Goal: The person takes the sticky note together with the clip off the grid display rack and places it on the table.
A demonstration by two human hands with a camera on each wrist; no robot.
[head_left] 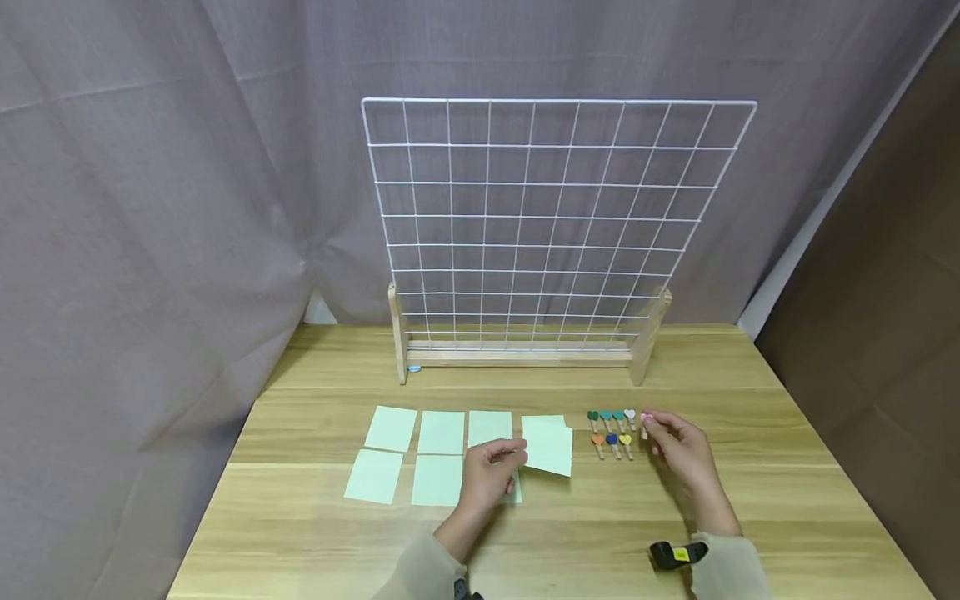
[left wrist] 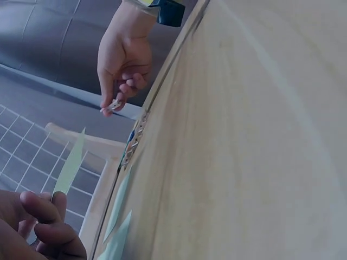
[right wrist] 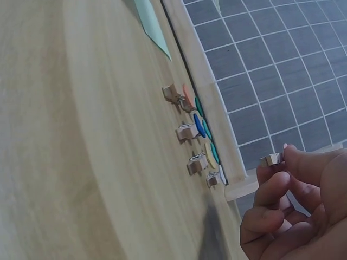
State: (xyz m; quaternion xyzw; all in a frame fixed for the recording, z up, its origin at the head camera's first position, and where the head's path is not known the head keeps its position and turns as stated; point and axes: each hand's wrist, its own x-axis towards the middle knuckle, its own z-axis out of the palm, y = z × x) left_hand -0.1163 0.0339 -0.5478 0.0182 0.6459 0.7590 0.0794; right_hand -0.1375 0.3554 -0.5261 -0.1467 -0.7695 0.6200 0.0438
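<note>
Between its thumb and fingers my left hand (head_left: 487,477) pinches a pale green paper sheet (head_left: 549,452) by its left edge. In the left wrist view this paper (left wrist: 70,167) stands tilted, raised off the table. My right hand (head_left: 684,452), to the right, pinches a small wooden clothespin with a pink heart (head_left: 646,417). In the right wrist view the clothespin (right wrist: 272,159) sits between thumb and forefinger, above the table. Beside that hand lie several heart clothespins in two rows: a white one (head_left: 630,414) at the back, and orange, blue and yellow (head_left: 626,440) ones in front.
Several more green sheets (head_left: 375,477) lie in two rows on the wooden table (head_left: 300,533), partly covered by my left hand. Behind them a white wire grid (head_left: 555,200) stands upright in a wooden base (head_left: 517,358). Grey cloth (head_left: 187,208) hangs at the back.
</note>
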